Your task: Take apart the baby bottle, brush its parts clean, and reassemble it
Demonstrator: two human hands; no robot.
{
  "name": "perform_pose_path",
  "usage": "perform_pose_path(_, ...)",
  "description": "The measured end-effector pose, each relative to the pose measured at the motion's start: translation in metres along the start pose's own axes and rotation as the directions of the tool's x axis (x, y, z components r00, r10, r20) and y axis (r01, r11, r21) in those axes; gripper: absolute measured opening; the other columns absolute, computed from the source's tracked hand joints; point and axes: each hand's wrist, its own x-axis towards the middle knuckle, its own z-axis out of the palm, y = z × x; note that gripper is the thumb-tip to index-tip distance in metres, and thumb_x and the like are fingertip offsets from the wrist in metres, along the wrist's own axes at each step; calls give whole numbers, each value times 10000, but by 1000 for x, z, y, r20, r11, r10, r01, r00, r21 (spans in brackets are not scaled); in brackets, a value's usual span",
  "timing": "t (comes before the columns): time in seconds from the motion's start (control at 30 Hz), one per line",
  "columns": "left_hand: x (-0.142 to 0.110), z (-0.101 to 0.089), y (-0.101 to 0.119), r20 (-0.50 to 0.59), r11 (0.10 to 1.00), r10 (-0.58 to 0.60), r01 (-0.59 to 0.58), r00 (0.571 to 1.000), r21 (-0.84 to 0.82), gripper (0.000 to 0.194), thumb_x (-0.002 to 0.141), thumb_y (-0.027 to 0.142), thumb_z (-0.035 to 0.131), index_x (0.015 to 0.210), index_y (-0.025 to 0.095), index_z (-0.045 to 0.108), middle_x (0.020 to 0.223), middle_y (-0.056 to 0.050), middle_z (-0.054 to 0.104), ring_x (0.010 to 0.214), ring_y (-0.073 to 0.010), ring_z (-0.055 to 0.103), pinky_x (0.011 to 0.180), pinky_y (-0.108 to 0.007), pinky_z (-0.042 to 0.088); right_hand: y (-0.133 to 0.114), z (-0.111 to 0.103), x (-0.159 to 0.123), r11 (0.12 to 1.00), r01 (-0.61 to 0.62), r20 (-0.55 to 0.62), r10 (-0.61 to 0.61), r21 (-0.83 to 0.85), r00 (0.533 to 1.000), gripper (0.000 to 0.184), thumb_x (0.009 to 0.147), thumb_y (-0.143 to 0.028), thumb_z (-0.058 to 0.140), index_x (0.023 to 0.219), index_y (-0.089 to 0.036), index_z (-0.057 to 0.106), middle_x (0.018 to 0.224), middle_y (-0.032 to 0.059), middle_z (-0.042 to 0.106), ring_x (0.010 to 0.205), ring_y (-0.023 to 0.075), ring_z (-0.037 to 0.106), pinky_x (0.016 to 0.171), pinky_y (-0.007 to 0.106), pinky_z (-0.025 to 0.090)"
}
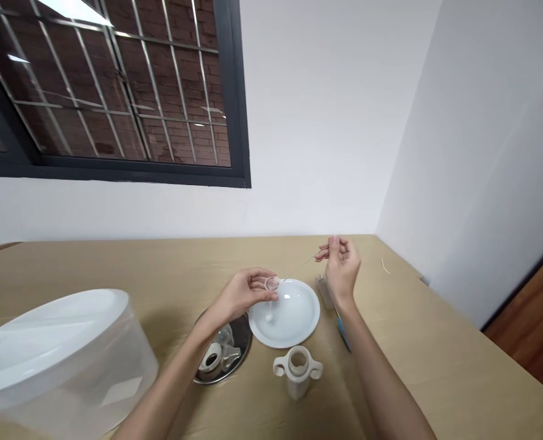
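My left hand (241, 294) holds a small clear silicone ring (272, 283) between its fingertips, just above a round white plate (296, 318). My right hand (341, 266) pinches a thin straw-like wire (304, 263), whose tip reaches toward the ring. A small clear piece (268, 317) lies on the plate under my left hand. Beside my right wrist are a small grey brush (325, 292) and a blue-handled tool (342, 333), partly hidden by my forearm.
A steel dish (240, 342) holds clear bottle parts and a dark-centred ring. In front of the plate stands a white two-handled bottle (297, 370). A large translucent lidded container (65, 360) fills the left foreground. A thin pale wire (385, 266) lies on the beige table (418, 342).
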Motion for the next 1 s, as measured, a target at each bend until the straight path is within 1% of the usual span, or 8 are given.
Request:
perform_pose_path(0.07, -2, -1, 1, 7, 1000, 7, -7, 1000, -16, 576, 533, 338, 935, 1016, 129, 703, 903, -112, 773, 818, -248, 742, 759, -343, 601, -24, 7, -1, 983, 88, -21, -86, 160, 996, 300, 995, -463, 505, 943, -168, 515, 776, 14, 637, 589, 128, 650, 585, 262, 547)
perform_pose_path(0.2, -6, -6, 9, 6, 1000, 18, -18, 1000, -17, 599, 545, 349, 931, 1046, 121, 694, 937, -108, 771, 857, -247, 743, 841, -368, 599, -50, 20, -9, 966, 187, 64, -201, 177, 977, 219, 1008, -386, 524, 943, -178, 547, 809, 2, 640, 605, 109, 654, 599, 244, 540)
perform_pose_path(0.43, -10, -14, 12, -27, 999, 41, -41, 999, -3, 570, 581, 331, 908, 1075, 128, 707, 985, -102, 770, 871, -253, 742, 845, -367, 599, -49, 28, -16, 950, 289, 266, -310, 116, 913, 121, 1017, -292, 510, 962, -200, 565, 832, -5, 637, 656, 105, 653, 639, 241, 526)
perform_pose_path(0.53, -11, -13, 13, -45, 994, 109, -108, 993, 33, 536, 655, 383, 868, 1107, 141, 711, 1034, -99, 765, 917, -260, 732, 855, -371, 595, -54, 37, -13, 949, 300, 400, -314, 99, 861, 127, 1020, -288, 491, 962, -202, 563, 842, 3, 636, 692, 116, 650, 655, 249, 513)
perform_pose_path(0.63, -12, -10, 18, -115, 983, 181, -183, 977, -7, 551, 708, 418, 824, 1162, 133, 693, 1032, -98, 763, 927, -253, 724, 868, -377, 594, -55, 52, -10, 939, 342, 473, -311, 20, 824, 160, 1011, -290, 491, 911, -196, 572, 805, 6, 603, 723, 126, 608, 684, 256, 482)
perform_pose_path(0.8, -12, -13, 31, -222, 945, 302, -322, 927, -58, 484, 763, 420, 766, 1136, 119, 699, 1085, -104, 753, 979, -241, 710, 886, -340, 587, -38, 74, -18, 911, 412, 563, -336, -9, 755, 183, 988, -246, 493, 839, -183, 576, 831, 21, 594, 804, 141, 567, 734, 260, 449)
perform_pose_path(0.9, -12, -20, 33, -149, 958, 286, -285, 947, 26, 469, 764, 404, 768, 1124, 111, 697, 1013, -103, 765, 894, -233, 725, 814, -321, 597, -30, 76, -22, 913, 406, 551, -318, -41, 771, 182, 989, -252, 494, 852, -178, 588, 844, 26, 609, 822, 146, 570, 745, 268, 446)
perform_pose_path(1.0, -14, -27, 33, -56, 972, 214, -206, 975, 115, 438, 754, 387, 779, 1093, 119, 706, 1031, -106, 766, 867, -237, 735, 798, -326, 599, -34, 73, -17, 945, 325, 460, -272, -38, 845, 208, 1006, -306, 493, 871, -181, 589, 809, 13, 615, 767, 137, 582, 711, 270, 459)
